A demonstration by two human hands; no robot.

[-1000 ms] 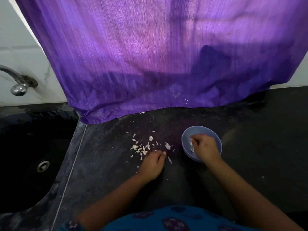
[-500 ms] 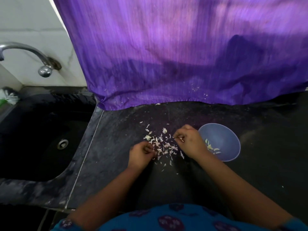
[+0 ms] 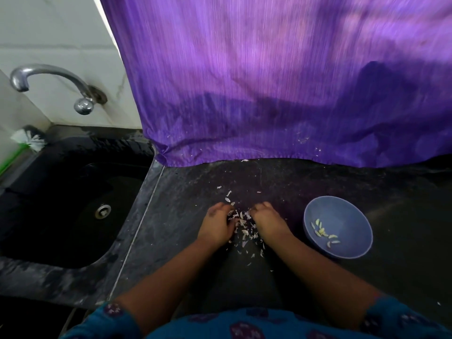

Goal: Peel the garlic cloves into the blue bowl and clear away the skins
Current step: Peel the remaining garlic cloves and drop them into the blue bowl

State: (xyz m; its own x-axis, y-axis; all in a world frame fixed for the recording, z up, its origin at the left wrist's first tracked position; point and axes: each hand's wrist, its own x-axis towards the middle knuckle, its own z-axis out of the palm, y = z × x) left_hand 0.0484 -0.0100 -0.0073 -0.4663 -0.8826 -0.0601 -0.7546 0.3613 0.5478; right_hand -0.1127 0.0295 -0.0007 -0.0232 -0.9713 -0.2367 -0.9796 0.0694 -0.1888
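Garlic skins (image 3: pixel 242 227) lying in a loose heap on the dark worktop (image 3: pixel 318 182), directly between the two hands, with stray flakes scattered beyond the fingertips and back toward the wrists. Left hand (image 3: pixel 216 225) set on the worktop at the left edge of the heap, fingers bent inward against the flakes; right hand (image 3: pixel 266 220) mirrored at the right edge, fingers likewise curved toward the heap. Neither hand gripping anything that can be made out; whether a flake is pinched under the fingers cannot be told. Blue bowl (image 3: pixel 359 250) standing well to the right of the right hand, apart from it, holding a small scatter of peeled garlic cloves (image 3: pixel 324 232) on its floor. No unpeeled clove visible on the worktop. Judged step: peeling finished or nearly so, gathering of the skins in hand. Next move judged to call for drawing both hands together to close the heap, then scooping or sweeping it off the worktop. Light, flat flakes likely to slip past the fingers or lift away, so a low, slow sweep advised, with a second pass for the strays beyond the fingertips. Black sink (image 3: pixel 73 204) lying to the left of the left hand, tap (image 3: pixel 49 81) above it, purple cloth (image 3: pixel 269 94) hanging beyond both hands with a few flakes on its hem.
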